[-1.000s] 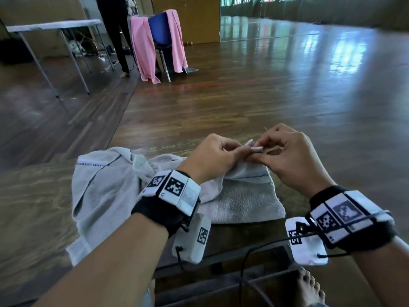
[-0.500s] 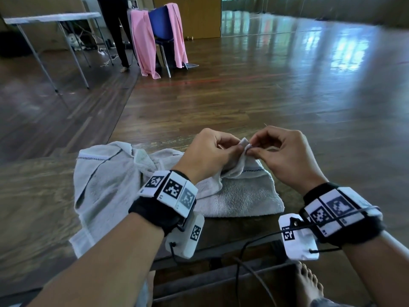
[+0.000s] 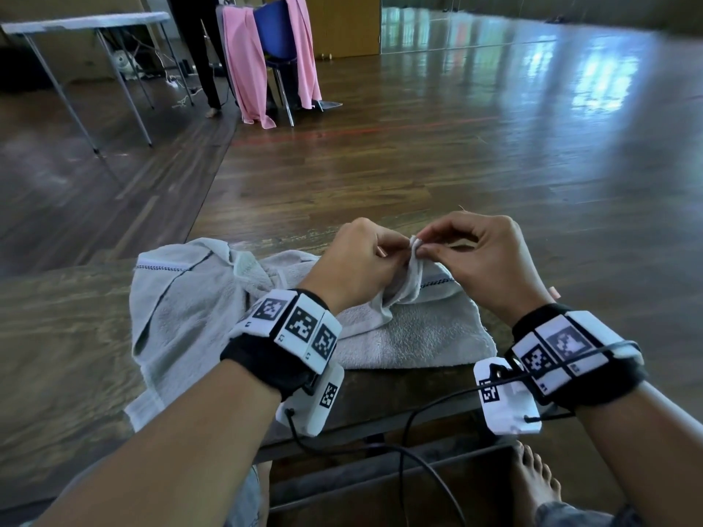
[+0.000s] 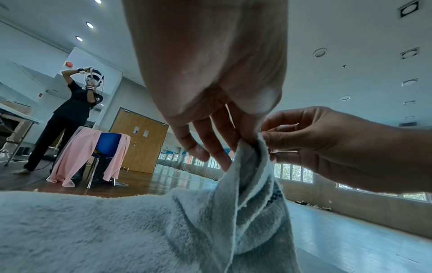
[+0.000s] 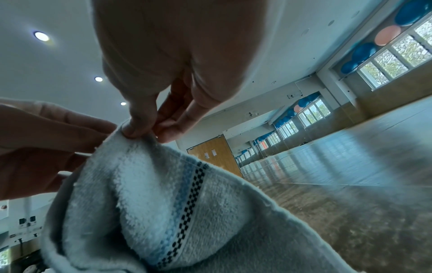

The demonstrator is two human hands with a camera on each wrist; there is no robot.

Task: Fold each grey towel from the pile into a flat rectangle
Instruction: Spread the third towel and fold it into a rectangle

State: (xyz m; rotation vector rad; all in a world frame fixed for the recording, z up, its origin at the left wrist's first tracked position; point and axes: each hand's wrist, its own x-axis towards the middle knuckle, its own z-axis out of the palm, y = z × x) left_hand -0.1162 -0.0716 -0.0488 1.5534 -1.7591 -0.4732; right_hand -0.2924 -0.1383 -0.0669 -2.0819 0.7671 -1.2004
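While sat at the wooden table (image 3: pixel 64 355), looking out over a big shiny wood floor (image 3: pixel 456 146) stretching away past the table's far edge. On the table itself, roughly mid-way along and close to the near edge, a grey towel (image 3: pixel 182 317): rumpled and heaped toward the table's left, hanging a bit over the near edge there, flatter and squarer toward the right. Honestly can't tell whether one cloth or two lying together. Well beyond the table, off to the far left, a white folding table (image 3: pixel 87 21), then a blue chair (image 3: pixel 272 28) draped with pink cloths (image 3: pixel 243 70), and somebody in dark clothes (image 4: pixel 74 110) standing just behind the chair, arms up at a headset. Above the table's middle, both hands up off the surface and nearly touching each other. Left hand (image 3: pixel 353 260) pinching the towel near one corner, thumb and forefinger on the fabric, other fingers loosely curled alongside. Right hand (image 3: pixel 483 260) pinching the same bit from the other side with thumb and fingertips. Marker-covered wristbands (image 3: pixel 293 329) on both wrists, with a black cable (image 3: pixel 418 412) dangling below the table's near edge, close to a bare foot (image 3: pixel 532 484) down on the floor. Running across the lifted fold, a dark checkered stripe (image 5: pixel 187 203). Smallest of all, the pinched corner (image 3: pixel 415 243) itself, pulled up into a little peak over the table, the rest of the fabric draping down from it onto the flat part.
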